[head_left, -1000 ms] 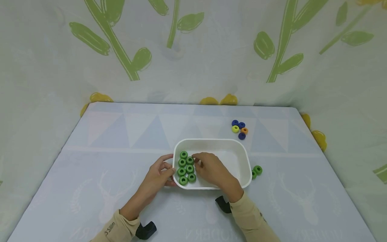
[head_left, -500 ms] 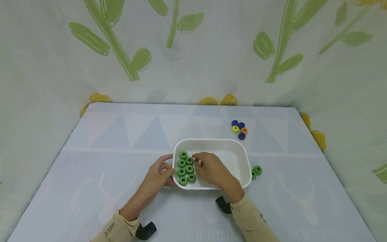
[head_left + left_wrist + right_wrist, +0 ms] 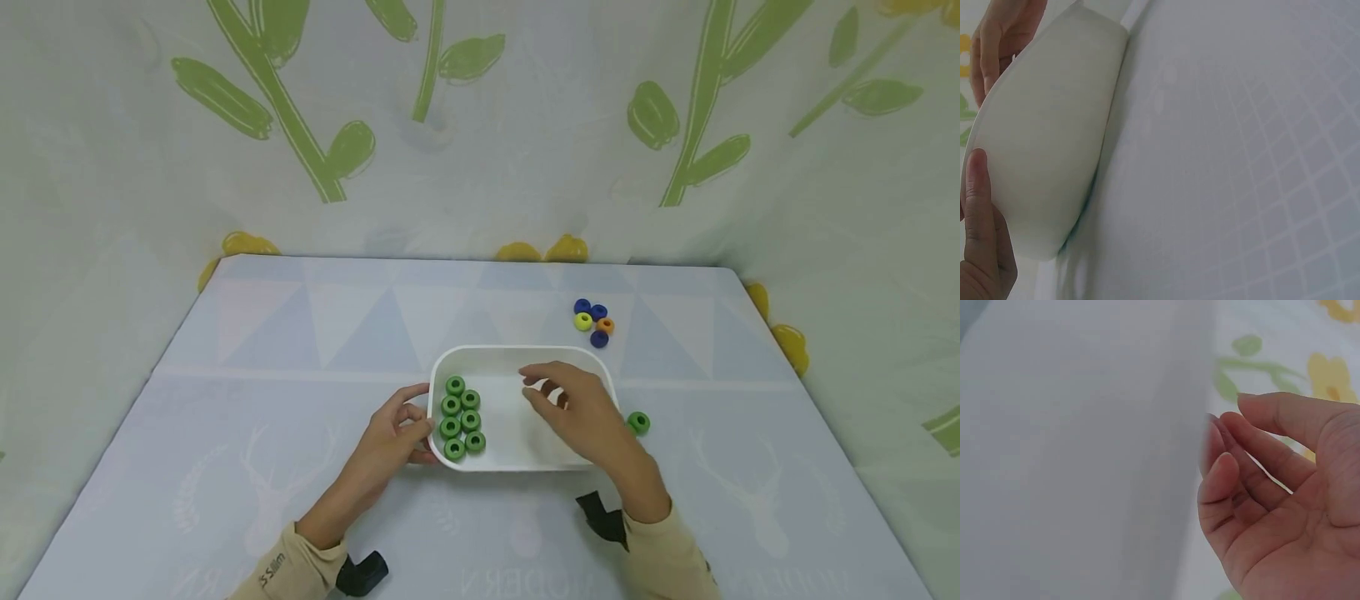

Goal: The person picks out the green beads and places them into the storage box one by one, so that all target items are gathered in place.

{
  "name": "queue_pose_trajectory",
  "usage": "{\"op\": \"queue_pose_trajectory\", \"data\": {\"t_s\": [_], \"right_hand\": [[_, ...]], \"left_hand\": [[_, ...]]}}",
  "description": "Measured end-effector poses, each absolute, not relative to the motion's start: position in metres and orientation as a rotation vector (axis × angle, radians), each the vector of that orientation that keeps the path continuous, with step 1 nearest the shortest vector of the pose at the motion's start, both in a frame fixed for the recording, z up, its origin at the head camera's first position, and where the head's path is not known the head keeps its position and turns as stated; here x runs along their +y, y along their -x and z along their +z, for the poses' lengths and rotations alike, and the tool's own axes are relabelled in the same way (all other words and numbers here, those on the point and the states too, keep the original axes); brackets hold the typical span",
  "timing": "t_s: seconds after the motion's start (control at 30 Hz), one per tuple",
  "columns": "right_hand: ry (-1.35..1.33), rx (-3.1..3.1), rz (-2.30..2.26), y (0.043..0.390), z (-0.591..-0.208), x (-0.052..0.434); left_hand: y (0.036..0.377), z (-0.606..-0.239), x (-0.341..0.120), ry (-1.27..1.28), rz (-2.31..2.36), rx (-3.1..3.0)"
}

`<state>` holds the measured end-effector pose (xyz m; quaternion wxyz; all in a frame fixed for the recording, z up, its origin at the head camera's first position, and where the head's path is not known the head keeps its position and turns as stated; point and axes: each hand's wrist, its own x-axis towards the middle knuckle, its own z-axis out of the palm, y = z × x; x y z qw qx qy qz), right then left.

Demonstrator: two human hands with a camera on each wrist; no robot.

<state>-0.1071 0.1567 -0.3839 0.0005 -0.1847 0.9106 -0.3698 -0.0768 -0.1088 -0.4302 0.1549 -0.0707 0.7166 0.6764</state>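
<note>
your right hand (image 3: 581,408) has just lifted away from the green rings (image 3: 461,417) and now floats over the right part of the white tub (image 3: 517,354), so it looks like that ring is set down and your hand is free again. its fingers are loose and a little bent, and they hold nothing, as the right wrist view also shows. a moment ago those fingers were right next to the rings on the left side of the tub. the rings sit in two neat rows there, just as before. your left hand (image 3: 393,433) has not moved: it holds the tub's left end with thumb and fingers. one more green ring (image 3: 638,422) lies on the table (image 3: 300,333) just right of the tub, and the blue, yellow and orange rings (image 3: 593,321) lie farther back, same as before
</note>
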Motion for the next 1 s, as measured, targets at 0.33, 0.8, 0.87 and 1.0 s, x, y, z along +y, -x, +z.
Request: {"op": "queue_pose_trajectory", "data": {"t_s": [0.33,0.8,0.87,1.0], "right_hand": [[0.244,3.086,-1.170,0.093,-0.382,0.233],[-0.031,3.080,-1.080,0.089,-0.410,0.283],[-0.049,3.054,-1.057,0.088,-0.414,0.287],[-0.073,2.993,-1.022,0.088,-0.421,0.292]], "left_hand": [[0.076,-0.429,-0.108,0.205,1.929,2.062],[0.076,-0.426,-0.108,0.204,1.927,2.055],[0.076,-0.426,-0.108,0.207,1.926,2.057],[0.075,-0.427,-0.108,0.213,1.926,2.060]]}}
